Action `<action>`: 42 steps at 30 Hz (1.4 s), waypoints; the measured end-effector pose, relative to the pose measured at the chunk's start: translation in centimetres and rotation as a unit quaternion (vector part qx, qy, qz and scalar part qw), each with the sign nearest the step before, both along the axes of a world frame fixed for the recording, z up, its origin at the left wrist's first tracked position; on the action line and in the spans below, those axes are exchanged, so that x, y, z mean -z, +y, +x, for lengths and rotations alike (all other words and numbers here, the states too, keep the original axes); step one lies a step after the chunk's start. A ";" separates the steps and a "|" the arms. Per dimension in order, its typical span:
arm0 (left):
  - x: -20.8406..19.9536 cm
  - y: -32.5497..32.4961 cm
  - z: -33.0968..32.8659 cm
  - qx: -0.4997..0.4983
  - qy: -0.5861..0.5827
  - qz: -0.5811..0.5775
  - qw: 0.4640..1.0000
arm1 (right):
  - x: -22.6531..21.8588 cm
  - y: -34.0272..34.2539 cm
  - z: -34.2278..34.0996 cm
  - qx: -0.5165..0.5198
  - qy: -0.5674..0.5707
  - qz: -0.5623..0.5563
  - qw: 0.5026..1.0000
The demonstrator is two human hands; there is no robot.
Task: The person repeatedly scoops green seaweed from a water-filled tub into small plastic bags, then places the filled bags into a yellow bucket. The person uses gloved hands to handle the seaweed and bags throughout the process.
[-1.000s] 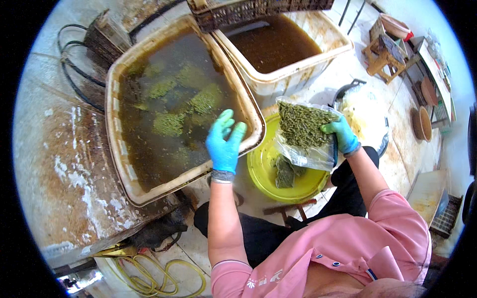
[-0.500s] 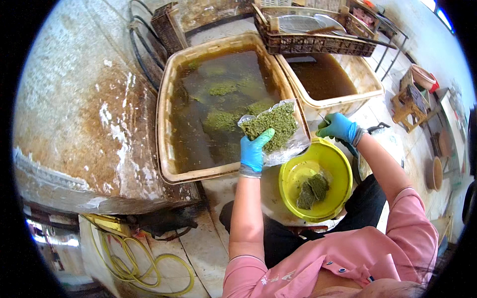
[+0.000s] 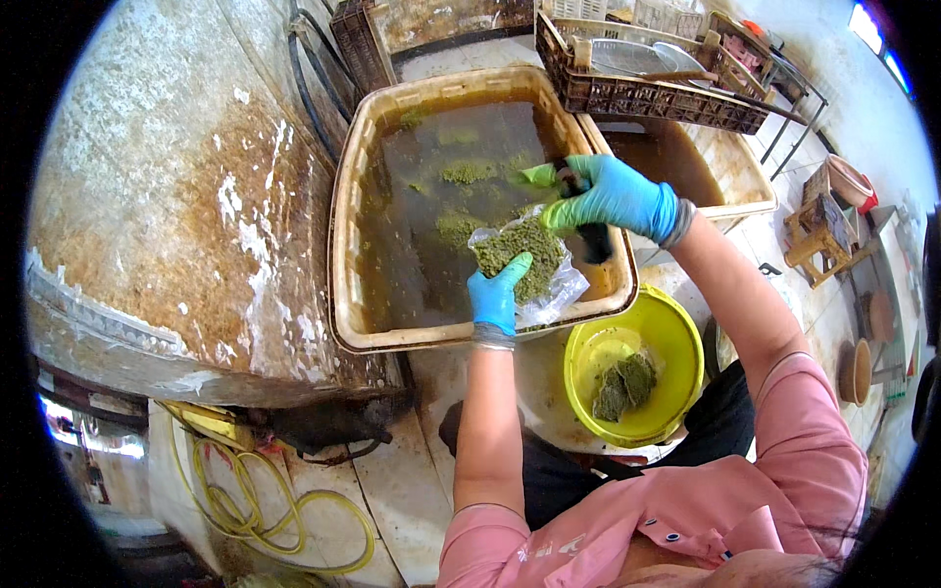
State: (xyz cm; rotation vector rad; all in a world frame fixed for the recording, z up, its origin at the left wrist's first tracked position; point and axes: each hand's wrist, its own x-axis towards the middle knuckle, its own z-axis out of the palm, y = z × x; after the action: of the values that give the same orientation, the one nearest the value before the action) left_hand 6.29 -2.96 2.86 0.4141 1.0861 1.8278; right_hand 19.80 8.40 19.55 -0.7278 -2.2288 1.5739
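Observation:
My left hand (image 3: 495,299), in a blue glove, grips an opened clear plastic bag (image 3: 561,302) with a clump of green, grainy matter (image 3: 521,257) in it. The bag is over the near edge of a large cream tub (image 3: 345,328) of murky brown water, where similar green clumps float. Gloved as well, my right hand (image 3: 619,196) is just above the bag's far right side, closed around a dark tool (image 3: 594,242) whose kind the blur hides. Below, a yellow basin (image 3: 580,392) holds dark green clumps (image 3: 625,385).
A second cream tub (image 3: 730,162) with brown liquid stands at the right. Across it lies a brown crate (image 3: 652,98) with a round strainer (image 3: 627,57). A worn, stained block (image 3: 176,225) borders the left side. A yellow hose (image 3: 294,514) lies coiled on the floor.
My right hand has moved left and up, from above the basin to beside the bag, bringing the dark tool along. My left hand still holds the bag. The view has shifted slightly.

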 end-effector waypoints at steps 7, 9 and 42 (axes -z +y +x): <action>0.6 0.0 -0.6 -0.004 0.043 -0.020 0.999 | 6.0 -0.6 1.2 0.041 -0.122 0.132 0.983; 1.3 0.0 -0.8 0.012 0.048 -0.024 0.999 | 5.3 -1.3 -0.3 -0.048 -0.175 0.360 0.915; 0.5 -1.1 -2.1 -0.263 0.427 -0.148 0.852 | 5.4 2.2 -3.3 -0.044 -0.113 0.377 0.918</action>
State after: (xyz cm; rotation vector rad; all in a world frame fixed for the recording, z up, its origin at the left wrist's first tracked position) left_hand 4.18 -4.03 2.37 0.8487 2.2456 1.9048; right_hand 16.47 10.61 14.14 -0.5869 -2.7678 0.5508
